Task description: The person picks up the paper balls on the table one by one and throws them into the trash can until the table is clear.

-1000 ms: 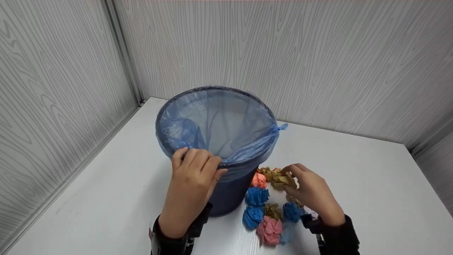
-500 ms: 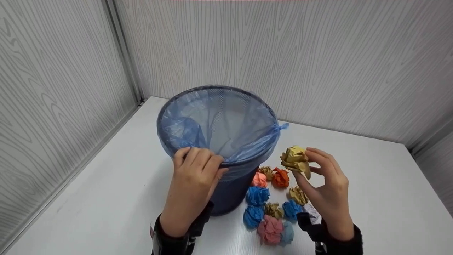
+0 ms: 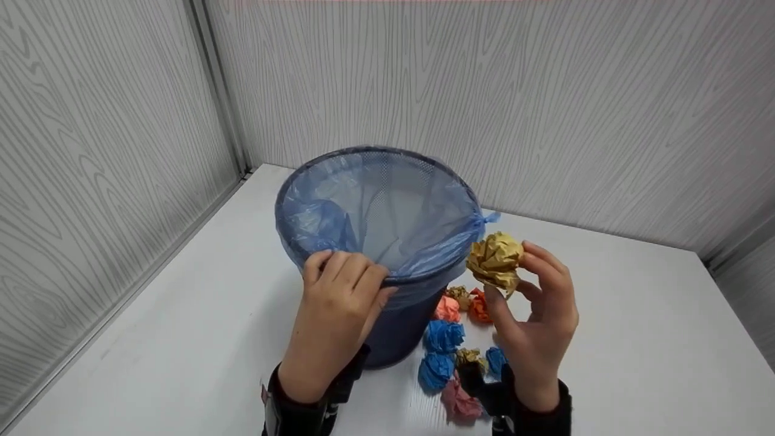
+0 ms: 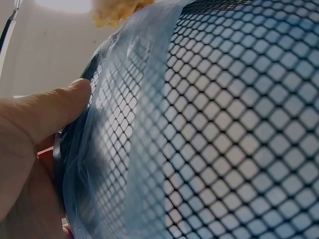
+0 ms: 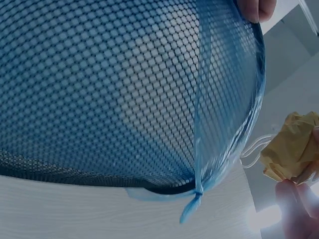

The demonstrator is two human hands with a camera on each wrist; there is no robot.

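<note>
A dark mesh wastebasket stands on the white table, lined with a thin blue plastic bag folded over its rim. My left hand grips the near rim, fingers over the edge; in the left wrist view its thumb lies outside against the bag. Between thumb and fingers, my right hand pinches a golden-brown crumpled paper ball, raised above the table just right of the rim. The right wrist view shows this paper ball beyond the bag's knotted corner.
Several crumpled paper balls lie right of the basket: blue ones, a coral one, an orange-red one, a pink one and small brown ones. My right wrist hides some. Grey wood-grain panels enclose the table's back and sides.
My right hand has picked the golden-brown paper ball from the group, lifted it and brought it left toward the rim. The left hand keeps its grip on the rim.
</note>
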